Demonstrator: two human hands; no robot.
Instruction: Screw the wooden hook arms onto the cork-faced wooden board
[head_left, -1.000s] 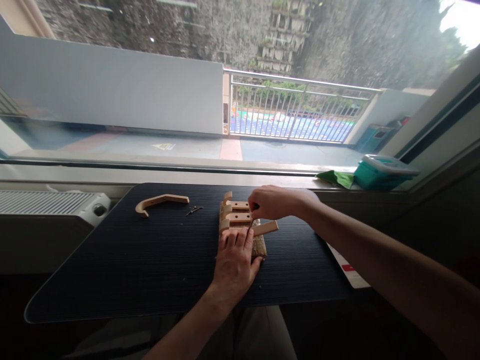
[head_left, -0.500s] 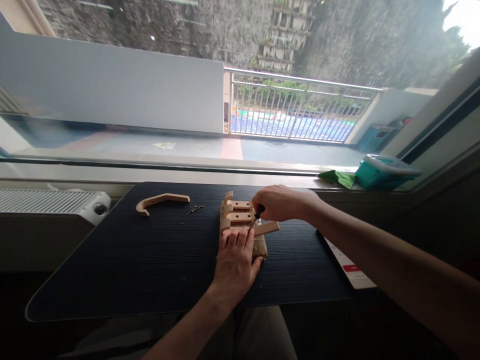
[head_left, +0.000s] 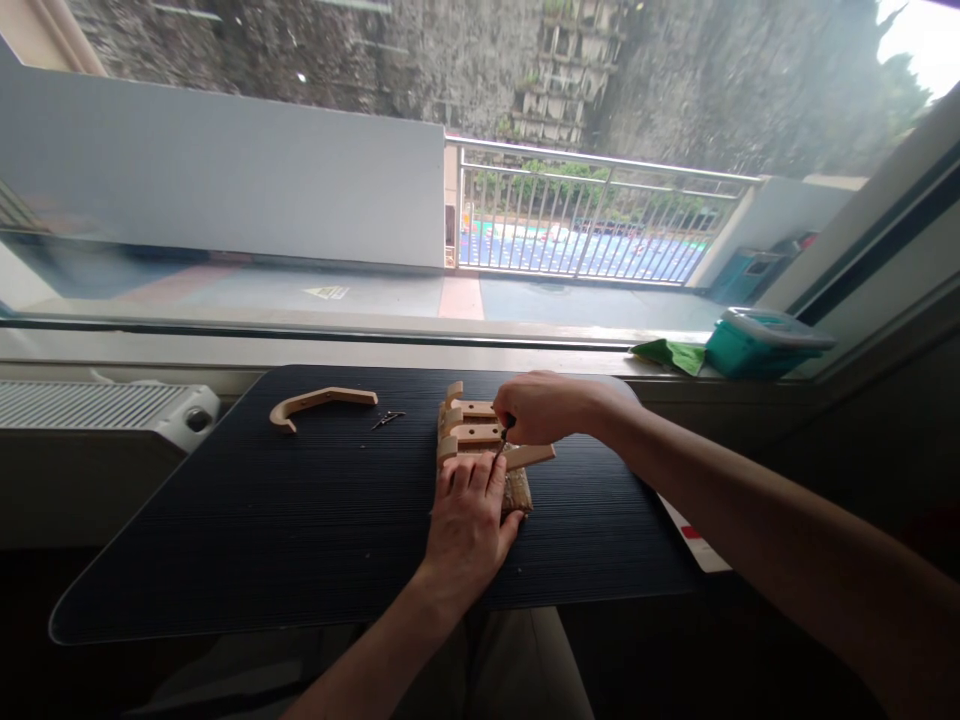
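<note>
Turned a little since half a second ago, the right hand [head_left: 538,405] now hides more of the dark-handled tool [head_left: 508,424], likely a screwdriver, while the left hand [head_left: 466,520] stays put. Only the head view to call from, and it's a two-handed hold! Right fist closed around that handle, wrist arched high, apparently so the shaft can point steeply down just beside the left fingertips; where the tip meets the work, those fingers hide it. Left hand lies palm down, thumb set apart from the fingers, seemingly bearing down to keep everything from twisting; whether it also pinches, I can't tell. Under it sits the rough, fibrous-looking block [head_left: 519,492], thumb at its near corner. A straight wooden strip [head_left: 534,457] pokes out slantwise to the right of the left fingertips, right below the fist. Two holed wooden pieces [head_left: 480,433] lie side by side on the block, beyond the left fingers and left of the right fist, out of the tool's way. Off to the left of both hands, a loose wooden hook [head_left: 330,395] and small screws [head_left: 388,418] rest on the dark table [head_left: 262,540], presumably parked there for easy left-hand reach.
</note>
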